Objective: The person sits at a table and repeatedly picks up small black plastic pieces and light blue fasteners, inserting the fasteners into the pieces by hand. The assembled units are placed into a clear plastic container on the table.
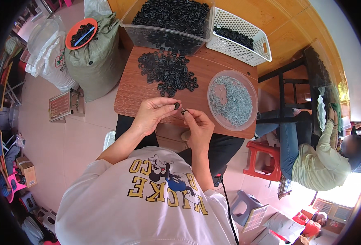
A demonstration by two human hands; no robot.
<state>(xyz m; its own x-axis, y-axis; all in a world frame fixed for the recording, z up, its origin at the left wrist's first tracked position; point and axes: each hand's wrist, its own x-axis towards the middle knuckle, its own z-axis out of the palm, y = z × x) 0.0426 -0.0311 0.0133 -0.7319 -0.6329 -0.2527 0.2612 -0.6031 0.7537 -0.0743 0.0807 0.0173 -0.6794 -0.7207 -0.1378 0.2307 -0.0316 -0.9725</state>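
Over the table's near edge, my left hand [151, 116] pinches a small black oval plastic piece [176, 105] between thumb and fingertips. My right hand [199, 127] is close beside it, thumb and forefinger closed on a small dark piece [184, 111]; its exact shape is too small to make out. The two pieces are held a short gap apart. Beyond my hands lies a loose heap of black oval plastic pieces [168, 72]. To the right, a round clear tray [252, 119] holds many small silvery screws [238, 107].
At the table's far side stand a clear bin [164, 37] full of black pieces and a white perforated basket [237, 54]. Sacks [96, 65] stand left, one bearing an orange bowl [71, 44]. Right are a red stool [264, 161] and a seated person [319, 159].
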